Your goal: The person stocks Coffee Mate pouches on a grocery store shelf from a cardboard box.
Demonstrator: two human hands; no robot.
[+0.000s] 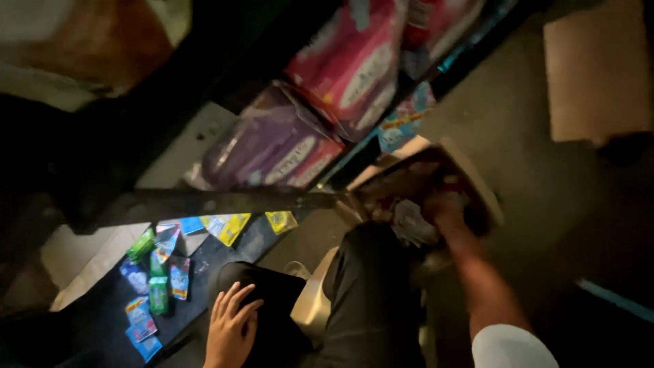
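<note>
My left hand [231,326] rests flat on my dark-trousered knee [272,307], fingers spread, holding nothing. My right hand [443,206] reaches down into an open cardboard box [477,184] on the floor, among crumpled packets [412,221]; its fingers are hidden in the box, so its grip cannot be told. Several small colourful sachets [160,272] in green, blue, yellow and pink lie on a dark surface left of my knee. The scene is dim.
Large pink and purple soft packages [306,116] fill a low shelf ahead. A flat piece of cardboard [596,68] lies on the grey floor at upper right. A pale sack [82,48] sits at upper left. Yellow sachets [231,226] lie near the shelf edge.
</note>
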